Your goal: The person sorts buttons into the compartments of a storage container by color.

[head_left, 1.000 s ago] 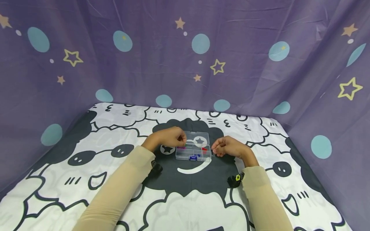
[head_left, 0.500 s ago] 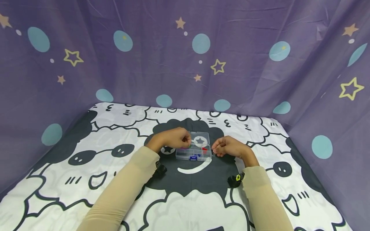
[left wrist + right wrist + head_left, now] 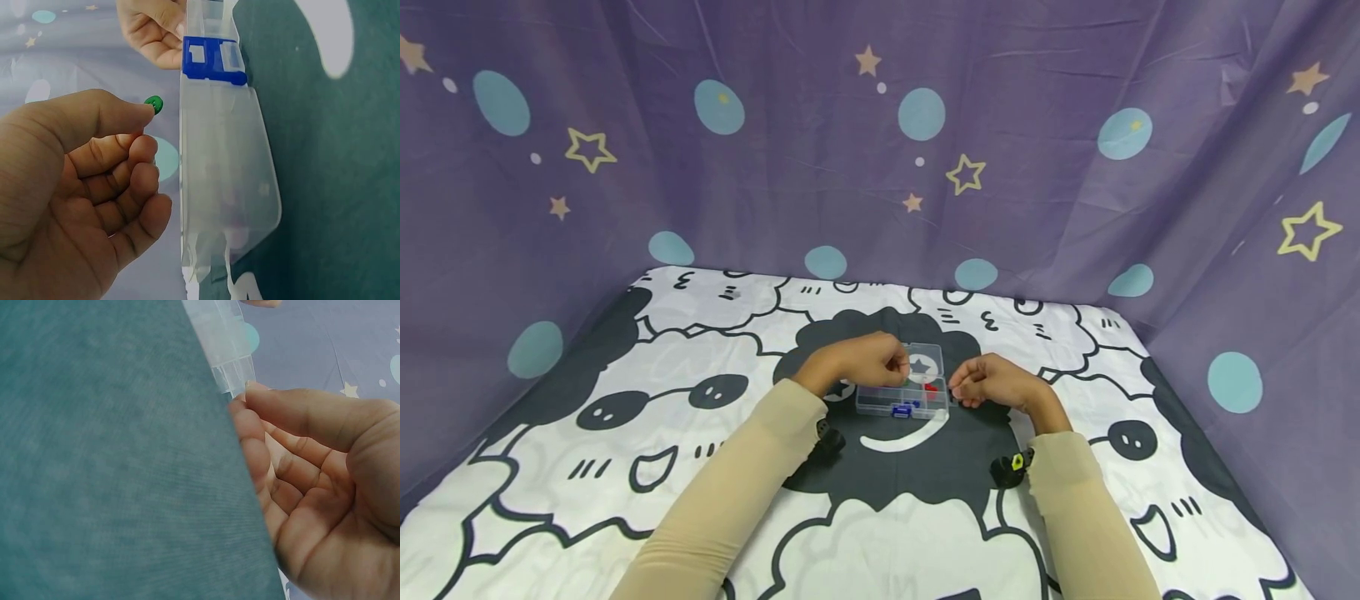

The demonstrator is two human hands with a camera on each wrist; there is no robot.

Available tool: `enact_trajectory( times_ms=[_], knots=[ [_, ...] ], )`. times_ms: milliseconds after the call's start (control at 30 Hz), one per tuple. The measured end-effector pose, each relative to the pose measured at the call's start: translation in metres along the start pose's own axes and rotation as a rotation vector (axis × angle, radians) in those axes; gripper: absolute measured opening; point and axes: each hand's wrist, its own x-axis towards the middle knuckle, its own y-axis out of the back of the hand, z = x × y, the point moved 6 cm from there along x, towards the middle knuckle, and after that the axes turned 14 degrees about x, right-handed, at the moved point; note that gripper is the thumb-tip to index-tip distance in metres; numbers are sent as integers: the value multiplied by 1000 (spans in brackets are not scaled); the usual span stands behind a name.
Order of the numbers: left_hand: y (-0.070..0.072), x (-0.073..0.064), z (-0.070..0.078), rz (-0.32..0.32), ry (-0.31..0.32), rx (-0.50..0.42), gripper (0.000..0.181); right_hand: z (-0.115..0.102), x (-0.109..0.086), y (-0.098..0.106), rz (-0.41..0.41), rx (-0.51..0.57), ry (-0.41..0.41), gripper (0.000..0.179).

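Observation:
A clear plastic compartment box [image 3: 872,408] lies with its lid raised on the dark patch of the cloth. My left hand [image 3: 874,360] is over its back compartments. In the left wrist view, thumb and forefinger pinch a small round green button [image 3: 154,104], the other fingers loosely curled. A blue latch [image 3: 214,60] shows on the box's front. At the box's right end, my right hand [image 3: 996,382] pinches a clear tab [image 3: 235,376] between thumb and forefinger. Small red pieces [image 3: 930,387] and blue pieces [image 3: 914,403] lie in separate compartments on the right.
The raised lid [image 3: 925,360] stands behind the compartments, see-through, with the cloth's star print showing. A black-and-white cartoon cloth [image 3: 895,550] covers the surface. Purple curtains [image 3: 820,167] hang behind and at both sides.
My left hand has moved steadily to the right across the box, from its left end to its middle. My right hand and the box have stayed put.

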Motion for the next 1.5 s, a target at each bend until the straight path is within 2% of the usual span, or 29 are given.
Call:
enact_trajectory(
  times_ms=[400, 867, 1333, 1500],
  knots=[
    [-4, 10, 5, 5, -21, 21, 17, -2, -1, -1, -5, -2, 2, 17],
    [-9, 24, 18, -27, -33, 38, 13, -2, -2, -1, -10, 1, 7, 17],
    [-16, 26, 26, -14, -38, 3, 14, 0, -1, 0, -6, 10, 0, 18],
    [-17, 26, 26, -16, -17, -7, 13, 0, 0, 0, -5, 5, -3, 18]
  ],
)
